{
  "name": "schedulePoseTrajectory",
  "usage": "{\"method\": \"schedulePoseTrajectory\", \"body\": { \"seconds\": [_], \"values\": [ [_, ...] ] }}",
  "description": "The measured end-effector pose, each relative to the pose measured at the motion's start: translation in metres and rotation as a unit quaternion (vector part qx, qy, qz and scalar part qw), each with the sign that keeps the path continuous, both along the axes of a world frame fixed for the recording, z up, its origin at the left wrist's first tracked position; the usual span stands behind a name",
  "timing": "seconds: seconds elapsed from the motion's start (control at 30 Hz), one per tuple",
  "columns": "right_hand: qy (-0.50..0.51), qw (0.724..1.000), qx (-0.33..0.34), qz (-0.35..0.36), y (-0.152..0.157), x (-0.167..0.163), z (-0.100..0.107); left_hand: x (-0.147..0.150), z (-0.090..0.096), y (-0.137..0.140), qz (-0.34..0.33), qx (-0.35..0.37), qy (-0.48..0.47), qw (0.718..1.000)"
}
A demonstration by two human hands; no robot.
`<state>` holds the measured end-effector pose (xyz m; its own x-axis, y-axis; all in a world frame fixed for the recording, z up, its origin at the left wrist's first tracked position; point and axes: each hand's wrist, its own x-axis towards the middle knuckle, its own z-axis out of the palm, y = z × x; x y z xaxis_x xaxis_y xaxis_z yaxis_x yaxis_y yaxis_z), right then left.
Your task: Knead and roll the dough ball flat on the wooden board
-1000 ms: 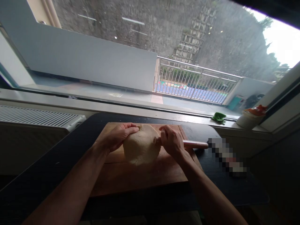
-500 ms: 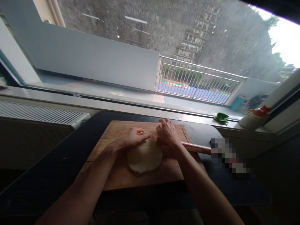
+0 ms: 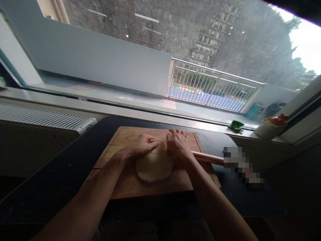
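Your left hand (image 3: 140,146) rests curled on the far left edge of the pale, round, flattened piece of dough (image 3: 154,164), its fingertips pinching the rim there. Your right hand (image 3: 177,143) lies palm down over the inner end of the light wooden rolling pin (image 3: 207,157), pressing it against the dough's far right edge; whether those fingers close fully around the pin you cannot tell from this angle. The pin's free end sticks out to the right, past the edge of the brown rectangular wooden cutting board (image 3: 150,187) and over the black counter (image 3: 62,174). The dough lies flat near the middle of the board, slightly toward its far side, between your two hands. The board sits on the counter just below the windowsill (image 3: 125,112). A blurred-out patch (image 3: 242,167) lies on the counter just beyond the pin's tip. On the sill to the right lie a small crumpled green thing (image 3: 235,126) and a white pot with something orange on top (image 3: 269,127), well apart from your hands. A white ribbed radiator (image 3: 45,120) stands at the left, beside the counter.
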<state>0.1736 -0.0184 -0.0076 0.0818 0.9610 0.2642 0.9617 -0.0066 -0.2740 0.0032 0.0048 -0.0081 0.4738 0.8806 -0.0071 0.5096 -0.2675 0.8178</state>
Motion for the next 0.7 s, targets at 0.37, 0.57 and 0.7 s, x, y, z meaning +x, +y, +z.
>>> {"method": "schedulePoseTrajectory", "body": {
  "seconds": [0.37,0.57,0.7],
  "values": [
    [-0.026,0.997,0.062,0.034,-0.055,-0.014,-0.011,0.007,-0.001,-0.002,0.037,0.113,0.061,0.991],
    [0.003,1.0,-0.014,0.008,0.006,0.006,-0.005,0.005,-0.001,0.001,0.02,0.114,0.071,0.991],
    [0.022,0.998,-0.055,-0.02,0.021,0.012,-0.003,0.006,-0.005,0.003,0.028,0.12,0.073,0.99]
  ]
}}
